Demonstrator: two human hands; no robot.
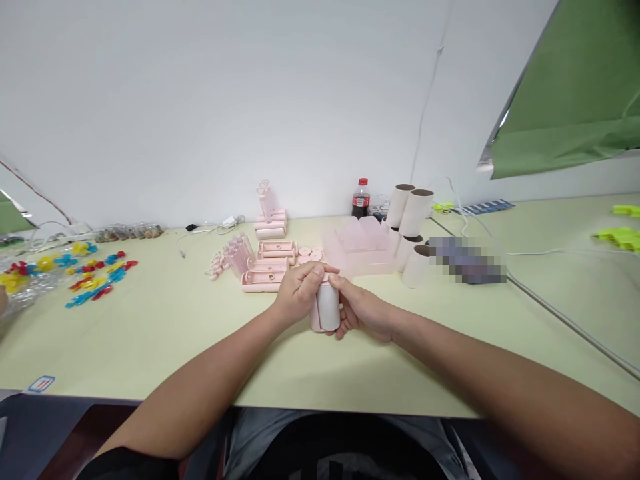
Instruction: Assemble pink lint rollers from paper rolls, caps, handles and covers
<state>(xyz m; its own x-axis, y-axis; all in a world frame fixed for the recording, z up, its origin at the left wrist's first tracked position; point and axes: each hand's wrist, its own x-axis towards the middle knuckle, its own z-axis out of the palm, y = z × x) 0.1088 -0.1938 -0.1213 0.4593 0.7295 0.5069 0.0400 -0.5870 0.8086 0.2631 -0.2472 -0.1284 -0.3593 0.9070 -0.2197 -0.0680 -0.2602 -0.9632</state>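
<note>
Upright above the table, a pink plastic roll holder with a white roll is gripped between both hands. My left hand closes over its upper left side, thumb and fingers at the top. From the right, my right hand wraps the holder, with its thumb on the top edge and fingertips beneath. Just behind my left hand lie similar pink holders and small round pink caps. My palms hide the holder's back.
Thin pink pieces stand bunched at the left of the holders. Behind my right hand are a translucent pink box, cardboard-cored white rolls and a cola bottle. Colourful plastic pieces lie far left; a cable crosses the right side.
</note>
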